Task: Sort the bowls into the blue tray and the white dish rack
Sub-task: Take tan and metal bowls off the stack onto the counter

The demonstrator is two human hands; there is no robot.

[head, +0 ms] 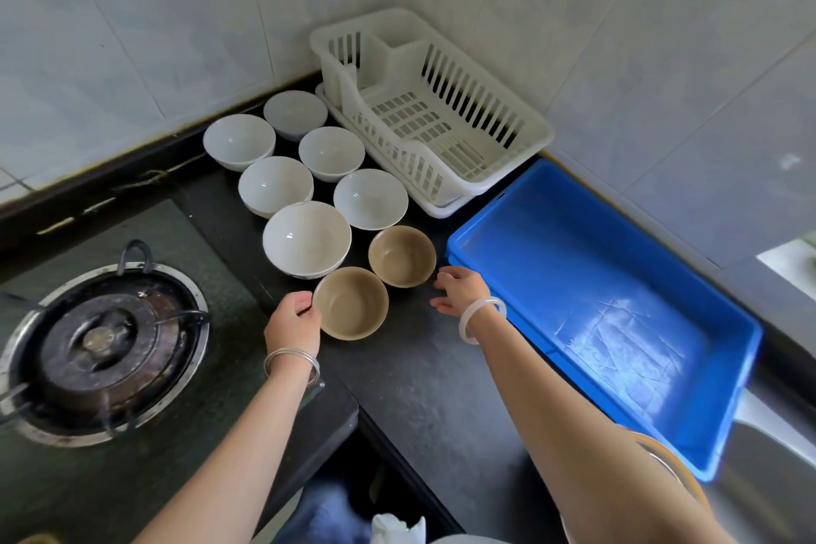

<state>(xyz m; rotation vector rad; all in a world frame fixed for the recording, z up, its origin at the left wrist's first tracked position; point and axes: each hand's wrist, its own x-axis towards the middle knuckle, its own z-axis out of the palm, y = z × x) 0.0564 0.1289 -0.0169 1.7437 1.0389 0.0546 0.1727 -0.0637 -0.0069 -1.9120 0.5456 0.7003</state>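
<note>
left hand (293, 318) grip curled at near brown bowl (351, 303) rim, hold unclear; right hand (461, 292) grip open, empty, beside far brown bowl (402, 255) — white bowls (307, 236) crowd behind.

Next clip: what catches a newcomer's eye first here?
The bright blue tray lies at right, next to the white dish rack in the tiled corner. Left of them, white bowls cluster on the dark counter; the left hand holds the nearer brown bowl by its rim, the right hand hovers beside the farther brown bowl.
</note>
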